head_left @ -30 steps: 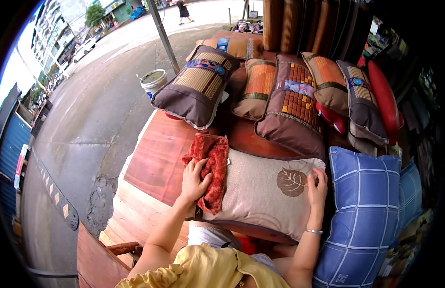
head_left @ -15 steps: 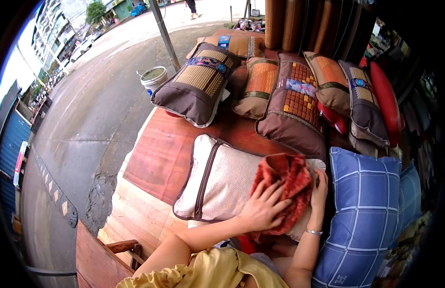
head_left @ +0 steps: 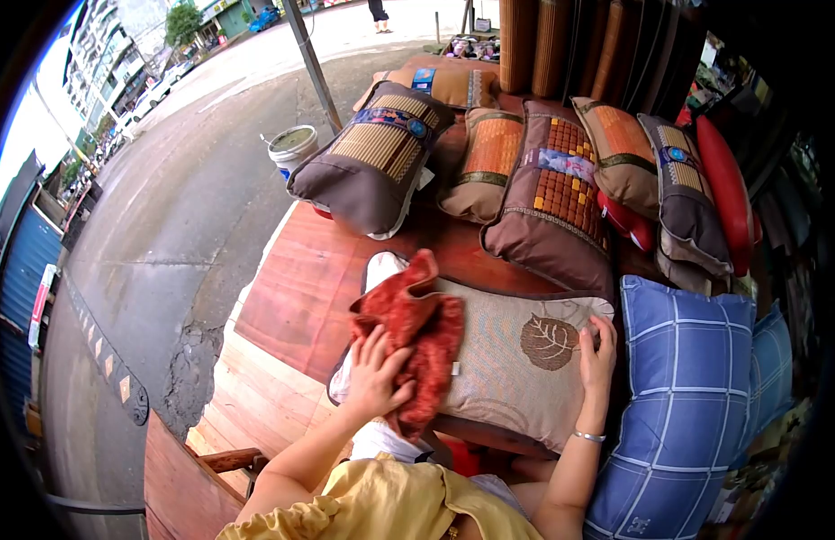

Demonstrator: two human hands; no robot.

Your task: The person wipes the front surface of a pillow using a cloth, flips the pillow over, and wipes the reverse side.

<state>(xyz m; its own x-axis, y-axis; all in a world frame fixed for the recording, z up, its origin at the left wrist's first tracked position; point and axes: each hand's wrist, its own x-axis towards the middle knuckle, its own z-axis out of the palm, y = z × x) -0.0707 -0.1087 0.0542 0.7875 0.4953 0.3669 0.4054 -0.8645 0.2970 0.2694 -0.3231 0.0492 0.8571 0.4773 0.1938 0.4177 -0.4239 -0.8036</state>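
Observation:
A beige pillow [head_left: 498,360] with a brown leaf motif lies flat in front of me. My left hand [head_left: 375,376] is on its left end, fingers spread against a bunched red cloth [head_left: 426,346] that it holds. That cloth covers much of the pillow's white left end. At the pillow's right edge, beside the leaf, my right hand [head_left: 597,354] has its fingers curled round the border. A bracelet circles the right wrist.
Blue checked pillows [head_left: 687,378] stand at my right. Several brown pillows [head_left: 557,198] line the back of the reddish wooden surface [head_left: 296,279]. A white bucket [head_left: 291,148] is behind a pole [head_left: 314,67] on the paved ground. A wooden chair [head_left: 188,468] is lower left.
My left hand has swept left with the red cloth, from the pillow's right part to its left end. The leaf motif now shows. My right hand stays at the right edge.

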